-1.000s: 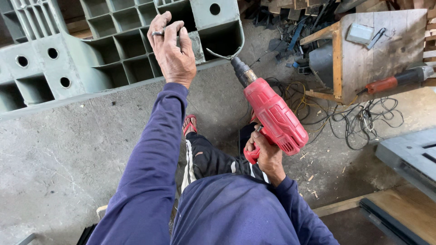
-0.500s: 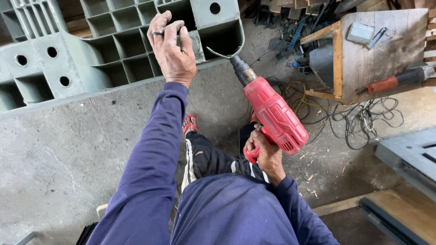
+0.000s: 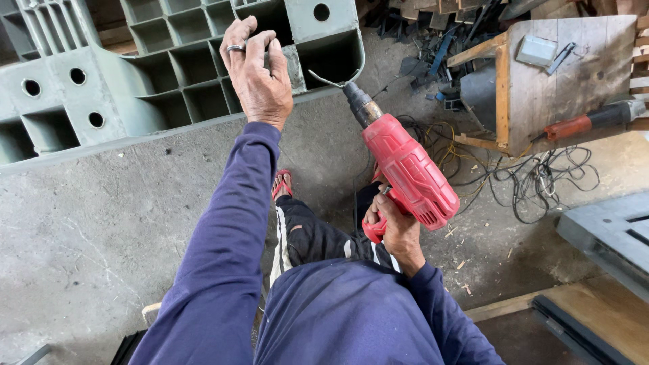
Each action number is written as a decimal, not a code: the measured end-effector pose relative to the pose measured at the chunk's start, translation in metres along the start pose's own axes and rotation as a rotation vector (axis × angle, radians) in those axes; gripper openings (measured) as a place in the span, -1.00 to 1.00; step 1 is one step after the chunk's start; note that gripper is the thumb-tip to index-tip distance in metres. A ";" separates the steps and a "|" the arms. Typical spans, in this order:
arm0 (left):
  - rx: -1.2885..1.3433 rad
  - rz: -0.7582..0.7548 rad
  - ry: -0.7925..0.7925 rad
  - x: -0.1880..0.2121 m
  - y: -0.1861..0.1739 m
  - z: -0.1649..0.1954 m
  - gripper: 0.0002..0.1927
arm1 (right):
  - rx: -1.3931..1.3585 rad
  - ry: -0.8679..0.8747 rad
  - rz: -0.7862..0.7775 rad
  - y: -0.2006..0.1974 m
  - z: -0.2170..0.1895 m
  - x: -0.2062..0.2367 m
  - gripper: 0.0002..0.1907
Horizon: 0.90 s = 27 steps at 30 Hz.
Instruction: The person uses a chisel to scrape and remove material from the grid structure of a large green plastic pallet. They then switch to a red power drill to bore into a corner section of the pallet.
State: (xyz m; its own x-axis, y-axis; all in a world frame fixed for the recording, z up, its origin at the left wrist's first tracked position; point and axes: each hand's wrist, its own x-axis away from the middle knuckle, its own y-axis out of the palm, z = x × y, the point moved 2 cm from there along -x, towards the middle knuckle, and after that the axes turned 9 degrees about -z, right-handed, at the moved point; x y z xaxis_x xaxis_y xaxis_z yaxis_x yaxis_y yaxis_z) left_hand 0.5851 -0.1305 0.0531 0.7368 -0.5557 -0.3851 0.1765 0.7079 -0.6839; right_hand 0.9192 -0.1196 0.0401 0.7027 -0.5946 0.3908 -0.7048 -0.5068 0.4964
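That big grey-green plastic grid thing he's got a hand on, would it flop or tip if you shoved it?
The grey-green plastic pallet looks stiff: its face is a grid of deep ribbed cells. It is probably light for its bulk, being mostly hollow. It appears to stand on edge on the concrete floor with the left hand gripping its rim, so a push might tip it.

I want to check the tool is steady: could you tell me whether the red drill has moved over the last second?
No. The red drill keeps its tip at the same corner of the grey plastic pallet, in the right hand.
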 end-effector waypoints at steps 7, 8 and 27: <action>0.006 0.005 -0.005 0.001 0.000 -0.001 -0.89 | 0.013 -0.013 0.001 -0.002 0.002 0.000 -0.69; 0.006 0.007 -0.005 0.001 0.000 -0.001 -0.89 | 0.004 -0.010 0.002 -0.002 0.002 -0.001 -0.69; -0.017 -0.002 0.008 0.002 0.001 -0.004 -0.90 | -0.016 -0.006 0.031 -0.006 0.000 0.000 -0.74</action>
State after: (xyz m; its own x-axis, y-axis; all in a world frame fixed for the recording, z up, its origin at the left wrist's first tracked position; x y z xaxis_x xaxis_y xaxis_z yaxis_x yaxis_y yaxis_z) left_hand 0.5837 -0.1326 0.0490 0.7314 -0.5604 -0.3885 0.1667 0.6993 -0.6951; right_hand 0.9232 -0.1166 0.0378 0.6800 -0.6133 0.4018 -0.7245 -0.4780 0.4965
